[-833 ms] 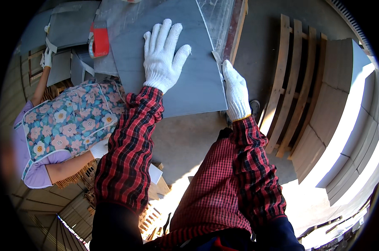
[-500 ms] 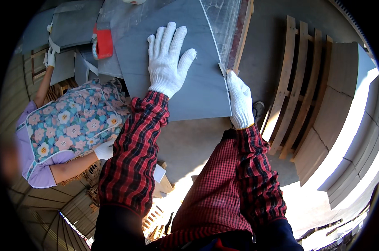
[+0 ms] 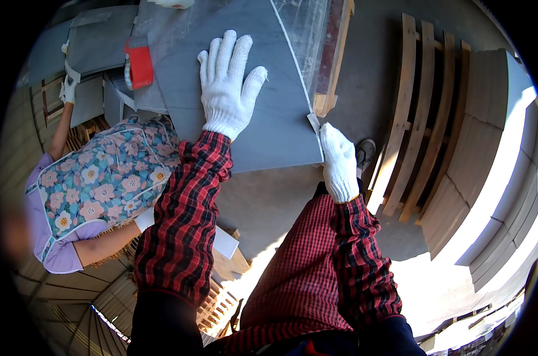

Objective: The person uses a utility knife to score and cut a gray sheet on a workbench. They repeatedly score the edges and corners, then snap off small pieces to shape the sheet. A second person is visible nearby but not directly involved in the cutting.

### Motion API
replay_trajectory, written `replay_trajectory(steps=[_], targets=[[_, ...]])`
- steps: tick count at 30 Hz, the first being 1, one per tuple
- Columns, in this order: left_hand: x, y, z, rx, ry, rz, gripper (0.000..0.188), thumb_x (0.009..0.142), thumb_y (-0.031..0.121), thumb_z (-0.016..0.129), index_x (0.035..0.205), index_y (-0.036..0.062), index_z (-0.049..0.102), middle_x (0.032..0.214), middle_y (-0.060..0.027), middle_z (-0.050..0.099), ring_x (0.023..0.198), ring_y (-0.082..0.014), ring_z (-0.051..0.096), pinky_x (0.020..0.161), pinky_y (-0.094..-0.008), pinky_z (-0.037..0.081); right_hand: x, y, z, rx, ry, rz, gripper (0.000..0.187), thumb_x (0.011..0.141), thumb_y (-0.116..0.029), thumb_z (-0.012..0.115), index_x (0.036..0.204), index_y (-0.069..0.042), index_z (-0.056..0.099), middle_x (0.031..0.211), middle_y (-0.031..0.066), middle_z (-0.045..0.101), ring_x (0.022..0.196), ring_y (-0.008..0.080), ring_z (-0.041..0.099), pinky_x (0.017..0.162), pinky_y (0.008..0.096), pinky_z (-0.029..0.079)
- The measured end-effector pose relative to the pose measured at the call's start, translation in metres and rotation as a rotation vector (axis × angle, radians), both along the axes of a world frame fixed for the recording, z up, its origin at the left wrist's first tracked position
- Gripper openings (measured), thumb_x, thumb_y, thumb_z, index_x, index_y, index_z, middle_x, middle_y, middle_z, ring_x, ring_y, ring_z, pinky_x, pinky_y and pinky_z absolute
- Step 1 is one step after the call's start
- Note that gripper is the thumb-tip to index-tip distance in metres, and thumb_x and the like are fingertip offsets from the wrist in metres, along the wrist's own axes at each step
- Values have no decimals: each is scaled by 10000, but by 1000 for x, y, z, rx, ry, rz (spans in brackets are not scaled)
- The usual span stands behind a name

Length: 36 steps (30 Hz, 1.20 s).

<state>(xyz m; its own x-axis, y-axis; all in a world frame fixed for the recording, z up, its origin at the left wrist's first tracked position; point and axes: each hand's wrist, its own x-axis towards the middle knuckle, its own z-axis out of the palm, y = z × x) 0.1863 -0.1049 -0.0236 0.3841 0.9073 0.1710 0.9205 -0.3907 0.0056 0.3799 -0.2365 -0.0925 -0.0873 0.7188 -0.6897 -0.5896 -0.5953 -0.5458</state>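
Note:
A large grey tile (image 3: 269, 127) with a pale edge along its right side lies in front of me. My left hand (image 3: 227, 89), in a white knit glove, rests flat on it with the fingers spread. At the tile's right edge, near its closest corner, my gloved right hand (image 3: 338, 163) is closed round a small flat grey block (image 3: 313, 123). Only the end of that block shows, against the pale edge; its exact kind I cannot make out.
Clear plastic film (image 3: 307, 35) and a wooden board edge (image 3: 334, 77) lie beyond the tile. To the left are a red tape dispenser (image 3: 140, 64) and a co-worker in a flowered apron (image 3: 108, 184). A wooden pallet (image 3: 426, 118) and stacked pale boxes (image 3: 477, 142) stand to the right.
My right hand has slid toward me along the tile's right edge with the grey block. The left hand still lies flat on the tile; the whole view has shifted slightly.

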Motion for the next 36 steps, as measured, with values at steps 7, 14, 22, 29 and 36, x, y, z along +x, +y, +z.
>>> replay_trajectory(steps=[7, 14, 22, 29, 36], targets=[[8, -8, -7, -6, 18, 8, 553, 1014, 350, 540, 1500, 104, 443, 1583, -152, 360, 1470, -368, 297, 1220, -521, 157, 18, -32, 0, -17, 3, 33, 332, 1015, -348, 613, 975, -25, 676, 768, -44, 571, 661, 38, 456, 572, 218, 365], [13, -13, -14, 0, 87, 67, 599, 1027, 401, 489, 1534, 101, 380, 1612, -161, 303, 1491, -376, 250, 1228, -525, 126, 58, -89, -25, 16, 443, -27, 376, 1021, -401, 584, 844, -72, 623, 633, -2, 506, 519, 133, 457, 502, 293, 392], [134, -146, -12, -441, -224, -213, 594, 928, 339, 622, 1423, 34, 500, 1526, -165, 431, 1463, -379, 303, 1203, -596, 162, 144, -79, -5, -5, 43, 11, 204, 920, -218, 722, 937, -97, 559, 681, -33, 450, 560, 90, 393, 544, 271, 352], [158, -252, 21, -880, -1519, 748, 539, 1004, 273, 617, 1436, -21, 480, 1376, -168, 607, 1238, -218, 603, 1052, -311, 468, 157, -50, 69, 149, -377, 464, 269, 858, -223, 783, 1013, -87, 612, 806, 19, 544, 747, 130, 510, 705, 298, 426], [139, -197, 43, -680, -1428, 855, 264, 933, 229, 730, 1068, 5, 699, 970, -44, 726, 887, -85, 670, 760, -228, 521, 101, -46, 114, 542, -751, 913, 406, 849, -284, 734, 1148, -36, 615, 907, 131, 657, 763, 256, 670, 689, 373, 540]])
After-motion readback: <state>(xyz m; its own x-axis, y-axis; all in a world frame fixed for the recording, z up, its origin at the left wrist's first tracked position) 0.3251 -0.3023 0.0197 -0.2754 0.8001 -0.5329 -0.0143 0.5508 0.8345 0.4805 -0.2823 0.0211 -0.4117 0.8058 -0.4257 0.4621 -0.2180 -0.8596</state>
